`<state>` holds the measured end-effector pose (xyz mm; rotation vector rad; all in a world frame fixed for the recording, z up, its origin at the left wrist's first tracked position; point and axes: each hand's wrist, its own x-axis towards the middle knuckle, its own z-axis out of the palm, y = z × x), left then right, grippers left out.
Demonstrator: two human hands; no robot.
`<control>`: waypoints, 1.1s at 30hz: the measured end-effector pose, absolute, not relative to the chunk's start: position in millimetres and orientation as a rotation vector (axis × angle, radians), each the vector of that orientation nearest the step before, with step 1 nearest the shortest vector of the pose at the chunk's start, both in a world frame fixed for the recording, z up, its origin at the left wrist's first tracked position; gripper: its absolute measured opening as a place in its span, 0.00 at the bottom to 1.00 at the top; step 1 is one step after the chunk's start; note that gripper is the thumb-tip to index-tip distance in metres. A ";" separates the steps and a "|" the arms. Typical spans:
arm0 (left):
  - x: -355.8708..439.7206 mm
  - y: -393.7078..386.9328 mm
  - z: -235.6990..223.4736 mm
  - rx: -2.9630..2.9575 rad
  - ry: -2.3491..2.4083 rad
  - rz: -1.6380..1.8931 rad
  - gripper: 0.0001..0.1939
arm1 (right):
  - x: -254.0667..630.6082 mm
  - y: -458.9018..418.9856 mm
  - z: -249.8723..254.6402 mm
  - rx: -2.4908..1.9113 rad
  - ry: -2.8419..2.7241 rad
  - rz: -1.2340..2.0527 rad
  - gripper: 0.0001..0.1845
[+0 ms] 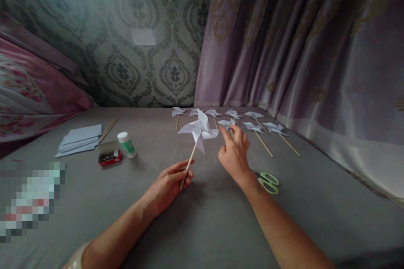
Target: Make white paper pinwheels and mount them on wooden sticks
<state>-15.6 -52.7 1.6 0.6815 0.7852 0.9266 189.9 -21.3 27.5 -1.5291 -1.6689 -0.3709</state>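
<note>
My left hand [173, 183] is closed around the thin wooden stick of a white paper pinwheel [200, 130], holding it tilted up to the right. A small metal pin shows at the middle of its blades. My right hand [234, 151] is just right of the pinwheel, index finger stretched toward the tip of a blade and the other fingers bent. Whether that fingertip touches the paper I cannot tell. Nothing is visible in the right hand. Behind it lies another white pinwheel [226, 123], partly covered by my fingers.
Several finished pinwheels [253, 127] lie in rows at the back right. Green-handled scissors [269, 182] are beside my right forearm. On the left are stacked paper sheets [80, 136], wooden sticks [109, 129], a red box of metal pins [110, 157] and a glue stick [126, 144].
</note>
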 end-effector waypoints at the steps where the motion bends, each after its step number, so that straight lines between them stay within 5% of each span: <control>1: -15.7 -52.3 1.8 0.678 0.792 0.938 0.17 | 190.5 -22.2 26.0 -1.552 -1.777 -0.285 0.24; 6: -16.0 -50.5 2.6 0.671 0.820 0.966 0.18 | 193.3 -26.6 29.8 -1.566 -2.035 0.141 0.18; 14: -17.3 -49.6 -1.2 0.716 0.800 0.936 0.18 | 197.4 2.1 80.9 -1.348 -1.885 -0.521 0.33; 22: -17.1 -52.4 4.4 0.708 0.765 0.963 0.18 | 190.4 7.2 75.3 -1.496 -2.009 -0.486 0.32; 25: -17.7 -52.2 6.9 0.680 0.772 1.023 0.18 | 184.6 -25.8 68.6 -1.646 -2.259 -0.030 0.26; 28: -18.0 -51.4 7.5 0.666 0.768 1.051 0.18 | 175.3 -61.3 78.6 -1.098 -2.877 1.004 0.27; 30: -17.7 -51.4 7.0 0.675 0.753 1.043 0.18 | 170.7 -70.8 92.5 -0.924 -2.866 1.317 0.27; 33: -17.1 -52.4 6.0 0.701 0.740 1.024 0.17 | 170.3 -60.1 111.1 -1.301 -2.391 0.536 0.24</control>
